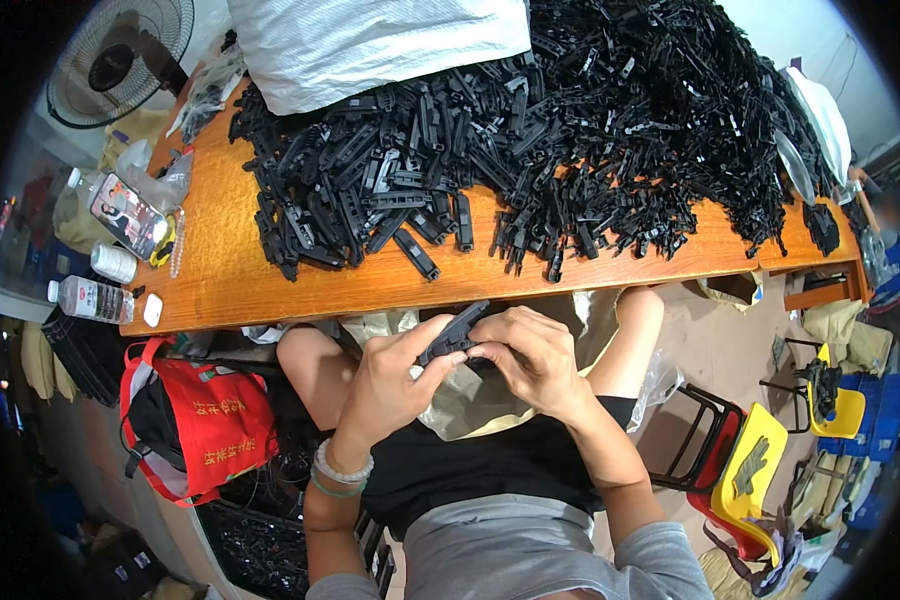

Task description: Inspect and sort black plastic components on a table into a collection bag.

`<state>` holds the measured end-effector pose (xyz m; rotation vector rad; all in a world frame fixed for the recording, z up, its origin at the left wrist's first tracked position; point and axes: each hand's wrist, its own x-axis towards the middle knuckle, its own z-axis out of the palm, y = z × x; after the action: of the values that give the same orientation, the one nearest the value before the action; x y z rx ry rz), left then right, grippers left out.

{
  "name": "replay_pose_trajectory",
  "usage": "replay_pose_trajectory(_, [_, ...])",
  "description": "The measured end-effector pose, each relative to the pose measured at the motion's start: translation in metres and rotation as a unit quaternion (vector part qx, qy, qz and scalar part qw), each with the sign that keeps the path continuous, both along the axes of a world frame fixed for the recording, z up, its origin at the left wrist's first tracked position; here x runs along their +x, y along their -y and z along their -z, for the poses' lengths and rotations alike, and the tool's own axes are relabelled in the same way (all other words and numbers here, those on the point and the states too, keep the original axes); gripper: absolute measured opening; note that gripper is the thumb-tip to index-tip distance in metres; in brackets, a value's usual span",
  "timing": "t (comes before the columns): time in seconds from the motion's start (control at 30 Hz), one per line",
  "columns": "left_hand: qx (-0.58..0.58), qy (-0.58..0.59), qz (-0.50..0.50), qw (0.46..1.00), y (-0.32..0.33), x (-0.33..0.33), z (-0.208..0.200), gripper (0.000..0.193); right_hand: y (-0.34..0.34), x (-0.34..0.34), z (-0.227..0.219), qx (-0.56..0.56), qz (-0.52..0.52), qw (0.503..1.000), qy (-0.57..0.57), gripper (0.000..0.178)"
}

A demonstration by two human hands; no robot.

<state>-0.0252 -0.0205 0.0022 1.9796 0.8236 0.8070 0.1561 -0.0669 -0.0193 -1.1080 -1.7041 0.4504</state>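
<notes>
Above my lap, just off the table's near edge, a long black plastic part (pixel 452 336) is tilted up to the right. My left hand (pixel 385 380) is closed round its lower left end, thumb and forefinger pinching it. My right hand (pixel 535 355) is closed at its right side, thumb and fingertips pressed together on it; some of the part is hidden behind these fingers. On the wooden table (pixel 210 270) beyond lies a heap of similar long black parts (pixel 355 190). A larger pile of smaller black clip-like parts (pixel 650 130) spreads to its right.
A white woven sack (pixel 380 45) lies over the heap's back. At the table's left are a phone (pixel 128 215), a thread spool (pixel 113 263) and a water bottle (pixel 92 298). A red bag (pixel 195 420) stands at my left, a yellow chair (pixel 750 470) at my right. A fan (pixel 115 65) is far left.
</notes>
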Motion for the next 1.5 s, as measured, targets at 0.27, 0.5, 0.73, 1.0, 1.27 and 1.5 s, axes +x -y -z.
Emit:
replay_pose_trajectory(0.27, [0.081,-0.062,0.034,0.994,0.004,-0.001,0.004,0.028,0.001,0.009,-0.003,-0.004,-0.011,0.994,0.105,0.036])
replay_pose_trajectory(0.5, [0.087,-0.038,0.048,0.994,0.004,0.002,0.007,0.027,0.005,0.001,0.008,0.023,0.016,0.998,0.053,0.031])
replay_pose_trajectory(0.73, [0.068,0.005,0.033,0.997,0.010,0.003,0.022,0.030,0.008,0.004,0.006,0.012,0.019,0.999,0.041,0.032])
replay_pose_trajectory(1.0, [0.036,0.015,0.066,0.997,0.008,0.013,0.021,0.031,0.011,0.016,0.016,-0.040,-0.003,0.999,-0.013,0.017])
replay_pose_trajectory(1.27, [0.027,-0.018,0.089,0.996,-0.001,0.010,0.030,0.025,0.020,0.023,0.022,-0.150,-0.035,0.986,-0.069,0.018])
replay_pose_trajectory(1.5, [-0.032,0.020,-0.137,0.990,-0.040,0.010,0.044,0.007,-0.004,0.052,0.010,-0.062,0.202,0.977,0.014,0.003])
